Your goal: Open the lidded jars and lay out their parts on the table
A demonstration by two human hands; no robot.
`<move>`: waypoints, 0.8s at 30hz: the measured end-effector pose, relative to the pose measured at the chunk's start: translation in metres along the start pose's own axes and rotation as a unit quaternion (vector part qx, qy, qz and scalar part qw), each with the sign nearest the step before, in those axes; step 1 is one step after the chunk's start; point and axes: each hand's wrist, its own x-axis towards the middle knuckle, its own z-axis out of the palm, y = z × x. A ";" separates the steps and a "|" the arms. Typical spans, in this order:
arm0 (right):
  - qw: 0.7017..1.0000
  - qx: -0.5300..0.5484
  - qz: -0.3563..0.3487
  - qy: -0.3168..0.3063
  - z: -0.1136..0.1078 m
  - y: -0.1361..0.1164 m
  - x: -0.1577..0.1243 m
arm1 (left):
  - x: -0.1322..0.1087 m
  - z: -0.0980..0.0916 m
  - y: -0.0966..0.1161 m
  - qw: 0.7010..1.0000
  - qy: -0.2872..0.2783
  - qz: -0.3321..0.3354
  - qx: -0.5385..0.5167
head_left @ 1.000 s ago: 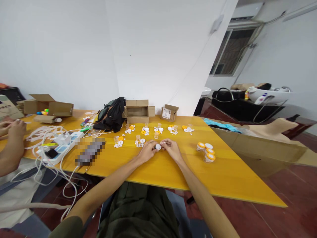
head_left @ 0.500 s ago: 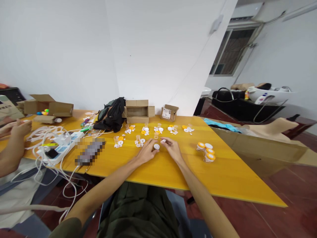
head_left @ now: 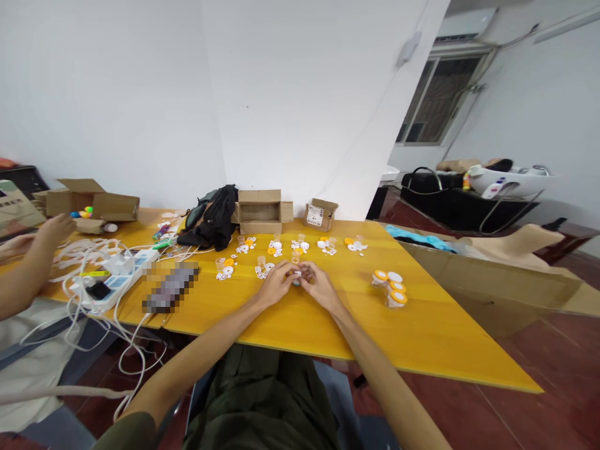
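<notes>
My left hand point(head_left: 275, 284) and my right hand point(head_left: 319, 287) meet over the middle of the table, fingertips almost touching. Between them is a small white round piece point(head_left: 297, 282), mostly hidden by the fingers. My left fingers are closed on its side. My right fingers pinch a small white piece point(head_left: 297, 273) against its top. Just beyond my hands stands a clear cup point(head_left: 295, 256). Groups of clear cups, white discs, orange rings point(head_left: 229, 262) and small white dotted pieces point(head_left: 221, 275) lie in rows farther back.
Several orange- and white-lidded jars point(head_left: 396, 295) stand to the right. On the left are a phone point(head_left: 171, 287), a power strip point(head_left: 112, 284) with tangled cables and another person's hands point(head_left: 51, 234). Open cardboard boxes point(head_left: 260, 226) and a black bag point(head_left: 213, 219) line the wall.
My right hand has moved left with its small white piece, bringing it to the round piece at my left hand. The other person's hand has shifted up and right.
</notes>
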 end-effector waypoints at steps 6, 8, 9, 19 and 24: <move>0.999 -0.046 -0.011 0.019 -0.003 -0.007 0.000 | 0.003 0.003 -0.005 0.995 0.042 -0.035 -0.080; 0.999 -0.051 0.002 -0.001 -0.005 -0.009 0.000 | 0.003 0.003 -0.006 0.992 0.046 -0.045 -0.106; 0.999 -0.051 0.007 -0.011 -0.005 -0.010 0.000 | 0.003 0.004 -0.006 0.991 0.046 -0.050 -0.115; 0.998 -0.049 -0.013 -0.021 -0.005 -0.007 0.002 | 0.004 0.005 -0.011 0.980 0.026 -0.077 -0.180; 0.998 -0.045 -0.039 -0.016 -0.004 -0.002 0.003 | 0.004 0.006 -0.014 0.976 0.024 -0.086 -0.197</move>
